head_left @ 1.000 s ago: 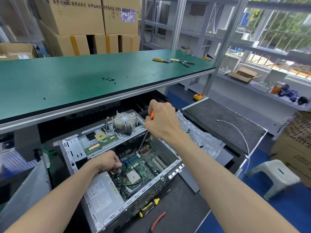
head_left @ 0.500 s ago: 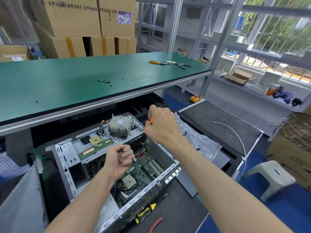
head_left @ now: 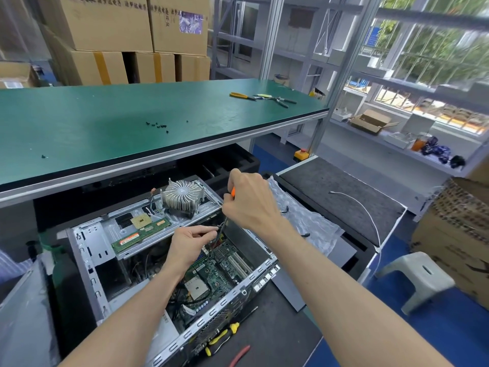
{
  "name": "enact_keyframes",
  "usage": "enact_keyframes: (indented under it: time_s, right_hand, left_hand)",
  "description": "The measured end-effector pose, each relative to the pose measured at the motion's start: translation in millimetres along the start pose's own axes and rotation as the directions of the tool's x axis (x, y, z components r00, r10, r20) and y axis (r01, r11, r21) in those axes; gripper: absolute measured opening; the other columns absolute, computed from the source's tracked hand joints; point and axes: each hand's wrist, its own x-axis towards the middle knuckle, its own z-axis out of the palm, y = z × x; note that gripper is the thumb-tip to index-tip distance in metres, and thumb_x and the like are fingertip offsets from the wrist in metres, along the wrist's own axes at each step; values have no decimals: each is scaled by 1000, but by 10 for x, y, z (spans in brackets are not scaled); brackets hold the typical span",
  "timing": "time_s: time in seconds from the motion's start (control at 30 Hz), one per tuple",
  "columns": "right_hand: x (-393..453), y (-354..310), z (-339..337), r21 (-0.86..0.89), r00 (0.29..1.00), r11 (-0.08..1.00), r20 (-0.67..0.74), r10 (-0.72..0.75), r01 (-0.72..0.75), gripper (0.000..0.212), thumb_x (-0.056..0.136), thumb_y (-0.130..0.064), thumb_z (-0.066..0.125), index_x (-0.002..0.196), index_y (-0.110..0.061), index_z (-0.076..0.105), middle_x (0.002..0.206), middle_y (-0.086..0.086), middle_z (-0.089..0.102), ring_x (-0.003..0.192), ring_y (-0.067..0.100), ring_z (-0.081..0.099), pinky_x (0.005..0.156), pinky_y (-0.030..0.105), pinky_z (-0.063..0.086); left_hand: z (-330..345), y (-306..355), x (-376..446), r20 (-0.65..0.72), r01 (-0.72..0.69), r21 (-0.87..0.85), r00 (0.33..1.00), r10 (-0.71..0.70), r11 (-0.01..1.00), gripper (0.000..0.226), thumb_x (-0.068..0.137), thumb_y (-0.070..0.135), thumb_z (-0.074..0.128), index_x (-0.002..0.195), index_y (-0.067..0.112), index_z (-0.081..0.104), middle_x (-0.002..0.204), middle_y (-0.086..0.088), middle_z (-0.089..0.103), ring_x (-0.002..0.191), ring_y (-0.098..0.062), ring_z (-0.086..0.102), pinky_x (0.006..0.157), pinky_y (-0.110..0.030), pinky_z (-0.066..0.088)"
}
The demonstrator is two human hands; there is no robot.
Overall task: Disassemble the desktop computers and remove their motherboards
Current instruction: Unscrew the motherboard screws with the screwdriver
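An open desktop case (head_left: 87,250) lies on a low black bench, its green motherboard (head_left: 214,276) exposed inside. My right hand (head_left: 251,202) grips an orange-handled screwdriver (head_left: 232,192), whose shaft (head_left: 223,229) points down into the case. My left hand (head_left: 189,245) reaches to the shaft's tip, with finger and thumb pinched there; whatever they pinch is too small to make out. A round finned heatsink (head_left: 182,193), a loose CPU chip (head_left: 141,221) and a RAM stick (head_left: 140,234) rest on the case's drive bay.
A green workbench (head_left: 105,123) overhangs the case, with several black screws (head_left: 157,125) and pliers (head_left: 264,98) on it. Yellow pliers (head_left: 219,337) and a red-handled tool (head_left: 239,354) lie at the case's near side. Bubble wrap (head_left: 304,221), a white cable (head_left: 365,210) and a stool (head_left: 418,276) are at right.
My left hand rose out of the case's lower interior and moved right to the screwdriver's tip. My right hand stayed on the screwdriver.
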Motion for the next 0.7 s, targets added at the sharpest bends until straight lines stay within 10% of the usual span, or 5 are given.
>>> enact_keyframes:
  time_s: [0.43,0.7]
  right_hand:
    - [226,-82,58,-113,998,993,58,-17,24,26,92,-21,61,81,-11,40,71,-1,28,59,23,32,48,30,22]
    - [468,-94,-7,-70,949,992,306,-79,106,2,84,-8,59,82,-8,60,89,12,60,91,35,54,68,31,37]
  left_hand:
    - [-1,-2,89,15,-20,44,1000,19,999,14,80,24,83,82,38,80,88,18,76,88,8,67,82,-18,47]
    - [43,-46,117,8,-71,69,998,70,995,16,86,18,77,100,25,80,98,13,76,98,2,68,92,-24,51]
